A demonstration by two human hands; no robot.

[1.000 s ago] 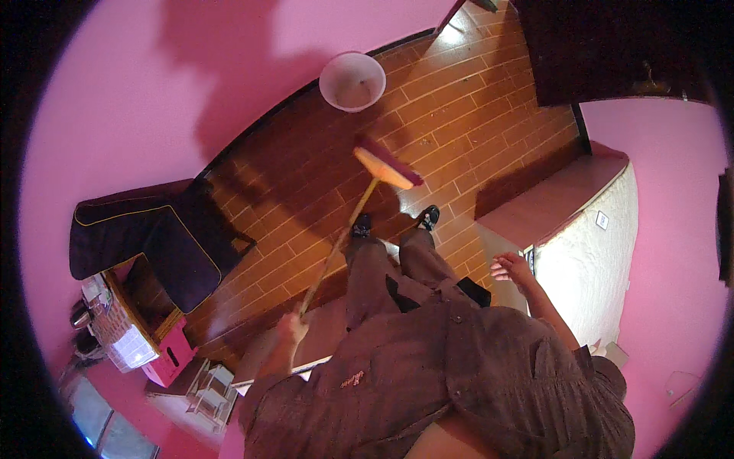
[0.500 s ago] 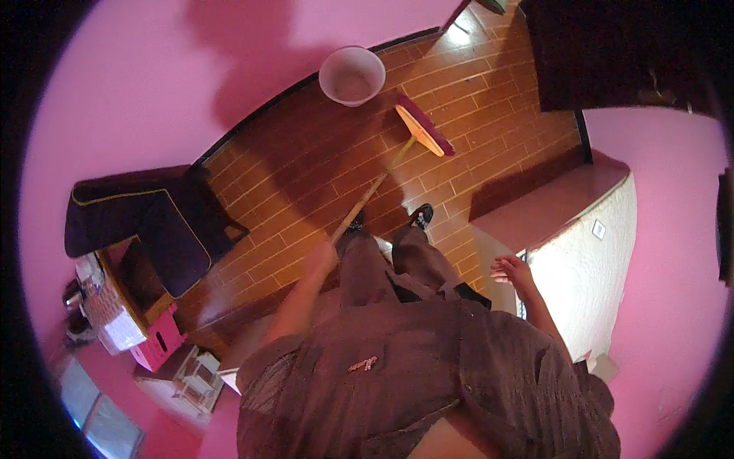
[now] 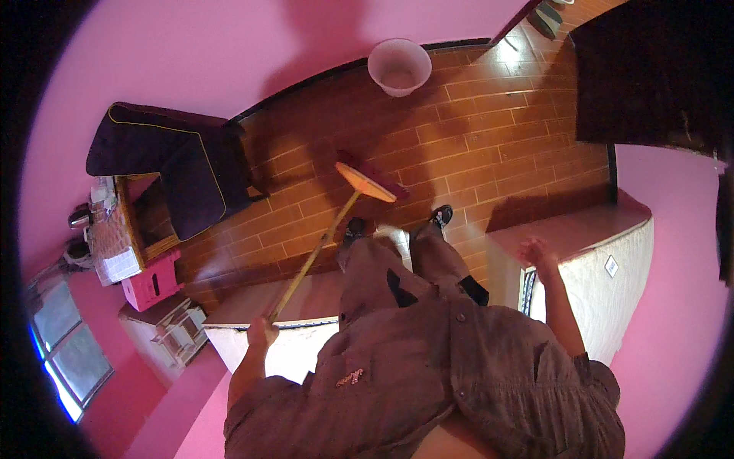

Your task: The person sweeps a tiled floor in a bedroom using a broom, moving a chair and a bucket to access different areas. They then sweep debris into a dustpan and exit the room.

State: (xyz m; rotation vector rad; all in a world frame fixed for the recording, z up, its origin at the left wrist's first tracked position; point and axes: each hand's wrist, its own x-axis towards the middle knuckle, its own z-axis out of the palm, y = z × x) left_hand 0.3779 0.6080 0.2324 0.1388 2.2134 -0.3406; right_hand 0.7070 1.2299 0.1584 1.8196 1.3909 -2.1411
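My left hand (image 3: 262, 333) is closed around the end of a broom's long yellowish handle. The broom (image 3: 314, 252) slants forward across the wooden floor. Its orange head (image 3: 365, 182) with dark red bristles rests on the boards, ahead of my left shoe. My right hand (image 3: 537, 252) is raised at my right side with its fingers loosely apart, a little blurred. It holds nothing and is nearest to a white-covered mattress or bed (image 3: 604, 287); whether it touches the edge cannot be made out.
A whitish bucket (image 3: 400, 67) stands against the pink wall ahead. At left are a dark cloth-covered chair (image 3: 183, 164), a cluttered small table (image 3: 115, 237) and a pink stool (image 3: 153, 283). A dark curtain or cover (image 3: 650, 84) hangs at far right. Another white bed edge (image 3: 298, 353) lies behind my left hand.
The broom has been drawn back and leftward toward my feet, my left hand moving back with it. My right hand has risen slightly forward. The whole view has turned somewhat.
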